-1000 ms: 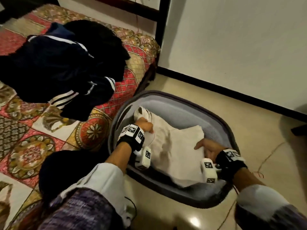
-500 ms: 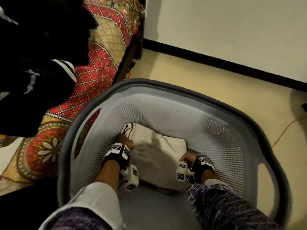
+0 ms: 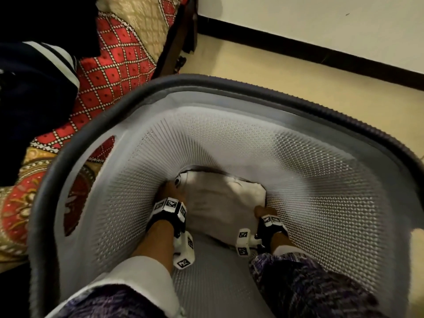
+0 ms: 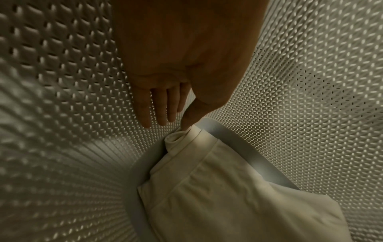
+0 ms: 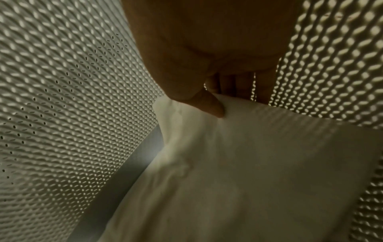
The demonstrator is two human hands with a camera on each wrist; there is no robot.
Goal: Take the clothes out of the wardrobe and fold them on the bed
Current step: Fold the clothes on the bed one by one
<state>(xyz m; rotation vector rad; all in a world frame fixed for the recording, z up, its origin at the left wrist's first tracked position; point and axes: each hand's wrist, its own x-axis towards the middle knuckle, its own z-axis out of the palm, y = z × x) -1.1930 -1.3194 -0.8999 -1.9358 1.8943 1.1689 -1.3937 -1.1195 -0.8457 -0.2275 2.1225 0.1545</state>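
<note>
A folded white garment [image 3: 220, 203] lies at the bottom of a grey mesh laundry basket [image 3: 275, 88]. Both my hands reach deep inside. My left hand [image 3: 168, 191] is at the garment's left corner. In the left wrist view the left hand [image 4: 165, 111] has straight fingers along the basket wall [image 4: 62, 98], and only the thumb tip touches the rolled corner of the garment [image 4: 228, 188]. My right hand [image 3: 263, 211] is at the right edge. In the right wrist view the right hand [image 5: 217, 101] pinches the garment [image 5: 248, 163], thumb on top and fingers behind the edge.
The bed with its red and gold patterned cover [image 3: 119, 65] stands just left of the basket. Dark clothes with white stripes [image 3: 29, 88] are heaped on it. A white wall with a black skirting [image 3: 298, 49] runs behind, above a beige floor.
Both hands have gone down with the white garment from near the basket's rim to its bottom. My head has moved over the basket. The left fingers have come off the cloth.
</note>
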